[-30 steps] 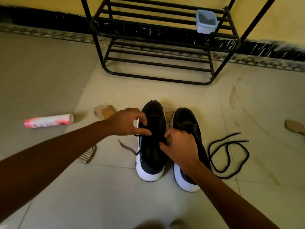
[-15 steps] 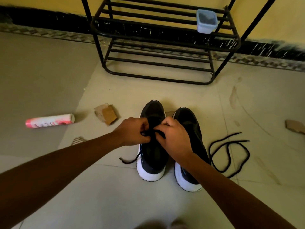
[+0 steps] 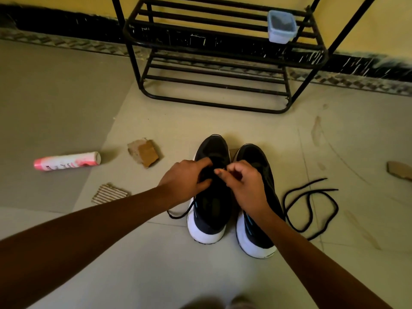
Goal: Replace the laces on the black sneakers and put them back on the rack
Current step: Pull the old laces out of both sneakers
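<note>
Pinched fingertips of both hands meet over the lacing of the left sneaker (image 3: 210,219). The right hand (image 3: 243,186) has thumb and forefinger closed tight, its other fingers curled. The left hand (image 3: 185,181) curves its forefinger and thumb in from the other side. What they nip looks to be the threaded lace (image 3: 178,214), though black on black hides the strand between the fingers; only its free tail shows plainly, trailing off the shoe's side onto the floor. Both sneakers stand side by side on the tiles, toes toward the rack (image 3: 223,103), which is well apart from them. The right sneaker (image 3: 258,230) sits partly under the right forearm, so whether it has a lace cannot be told. A loose lace (image 3: 310,208) lies coiled just beside it. A small plastic container (image 3: 281,26) rests on the rack's upper shelf, and a pink spray can (image 3: 66,161) and cardboard scraps (image 3: 145,152) lie off to the left. The step in hand seems to be drawing the lace through the eyelets. To do it well, she or he should keep the two ends even and pull each crossing flat and snug before moving on. The tail should stay out from under the sole.
</note>
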The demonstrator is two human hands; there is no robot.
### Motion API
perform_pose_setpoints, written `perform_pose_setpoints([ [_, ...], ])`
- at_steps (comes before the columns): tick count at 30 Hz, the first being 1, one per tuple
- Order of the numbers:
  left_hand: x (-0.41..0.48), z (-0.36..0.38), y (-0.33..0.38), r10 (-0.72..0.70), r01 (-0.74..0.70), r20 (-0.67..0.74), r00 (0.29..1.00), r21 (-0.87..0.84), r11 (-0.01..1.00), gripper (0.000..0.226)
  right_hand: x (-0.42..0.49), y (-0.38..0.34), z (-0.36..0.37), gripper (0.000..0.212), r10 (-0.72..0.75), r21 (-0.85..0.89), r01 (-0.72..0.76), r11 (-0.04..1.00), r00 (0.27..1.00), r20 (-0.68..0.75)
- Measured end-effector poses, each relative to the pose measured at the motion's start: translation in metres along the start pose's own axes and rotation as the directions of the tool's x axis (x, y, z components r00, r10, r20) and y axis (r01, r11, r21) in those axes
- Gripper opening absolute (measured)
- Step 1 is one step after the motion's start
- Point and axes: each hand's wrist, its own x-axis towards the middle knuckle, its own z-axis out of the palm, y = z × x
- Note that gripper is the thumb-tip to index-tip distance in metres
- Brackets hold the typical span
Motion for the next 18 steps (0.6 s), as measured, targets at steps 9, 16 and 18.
perform_pose_setpoints([
  [9, 0.013, 0.004, 0.005, -0.015, 0.013, -0.032, 0.999, -0.075, 0.997, 0.027, 0.021, -0.045, -0.044, 0.032, 0.22, 0.671, -0.236, 0.703, 0.969, 0.112],
  [16, 0.013, -0.001, 0.006, 0.06, -0.06, -0.009, 0.998, -0.267, 0.962, 0.017, 0.02, -0.03, -0.064, 0.023, 0.393, -0.141, -0.39, 0.91, 0.706, 0.589],
  [18, 0.013, -0.002, 0.003, 0.081, -0.077, 0.0, 0.997, -0.297, 0.952, 0.022, 0.016, -0.019, -0.054, 0.015, 0.369, -0.298, -0.244, 0.923, 0.777, 0.51],
])
